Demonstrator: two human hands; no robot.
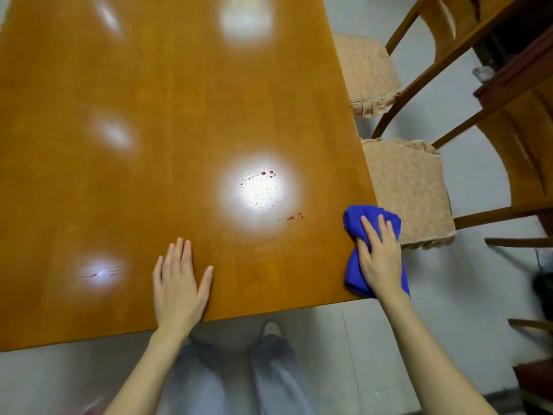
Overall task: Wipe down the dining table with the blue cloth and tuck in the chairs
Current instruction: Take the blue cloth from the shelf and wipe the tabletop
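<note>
A glossy orange-brown dining table (pixel 149 160) fills most of the view. My right hand (pixel 380 256) presses flat on a bunched blue cloth (pixel 356 217) at the table's near right corner; part of the cloth hangs over the edge. My left hand (pixel 176 283) rests flat on the table near its front edge, fingers straight. Small red droplets (pixel 266 175) and a few more red droplets (pixel 291 217) lie on the table left of the cloth. Two wooden chairs stand along the right side, the near chair (pixel 410 190) and the far chair (pixel 365 70), both pulled out from the table.
Both chairs have beige padded seats and curved wooden backs reaching right. A dark wooden cabinet (pixel 514 73) stands behind them at the right edge. Pale tiled floor (pixel 449 324) lies to the right of the table. My legs stand at the table's front edge.
</note>
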